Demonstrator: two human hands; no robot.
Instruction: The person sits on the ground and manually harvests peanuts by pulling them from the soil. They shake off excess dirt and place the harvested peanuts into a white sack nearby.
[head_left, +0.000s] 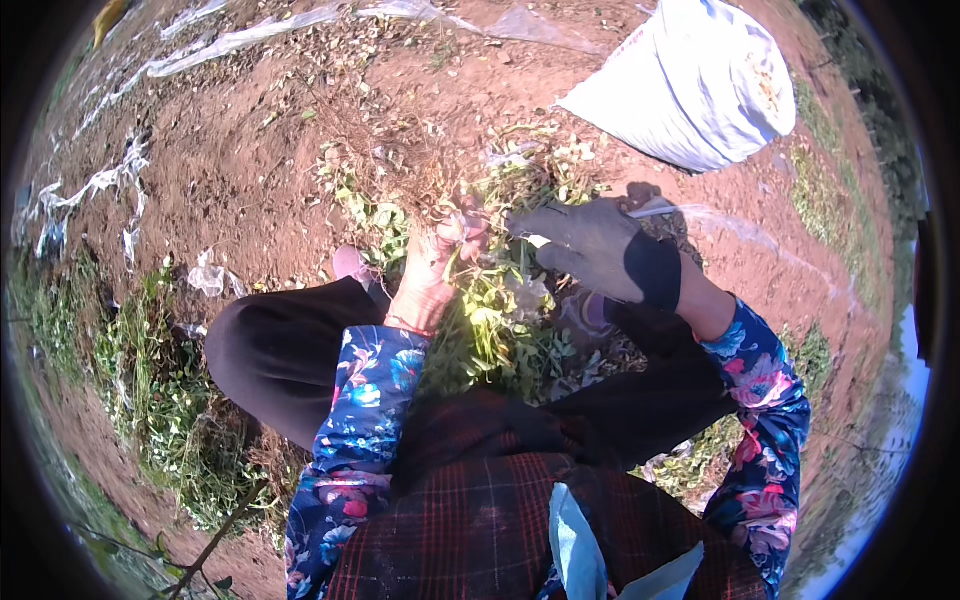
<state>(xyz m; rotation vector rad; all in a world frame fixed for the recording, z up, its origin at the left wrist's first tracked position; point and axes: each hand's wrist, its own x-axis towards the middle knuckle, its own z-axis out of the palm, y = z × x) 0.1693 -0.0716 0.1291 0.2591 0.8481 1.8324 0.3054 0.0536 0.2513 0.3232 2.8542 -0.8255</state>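
Observation:
My bare left hand (442, 259) grips a bunch of uprooted plants, likely peanut plants. Their thin brown roots (405, 161) fan out above the fist, and green leafy stems (487, 315) hang below between my legs. My right hand (600, 247), in a dark grey glove, is just right of the bunch with its fingers pointing left. A small pale piece (538, 241) shows between thumb and fingers; whether it is a pod or a bare fingertip is unclear. Beyond the hands, a heap of leaves and pale pods (574, 157) lies on the soil.
A white woven sack (675, 90) with pale pods at its mouth stands at the upper right. Pulled plants (180, 420) are piled at left. Torn plastic film (247, 37) crosses the reddish soil (240, 135). A thin branch (217, 536) pokes in at lower left.

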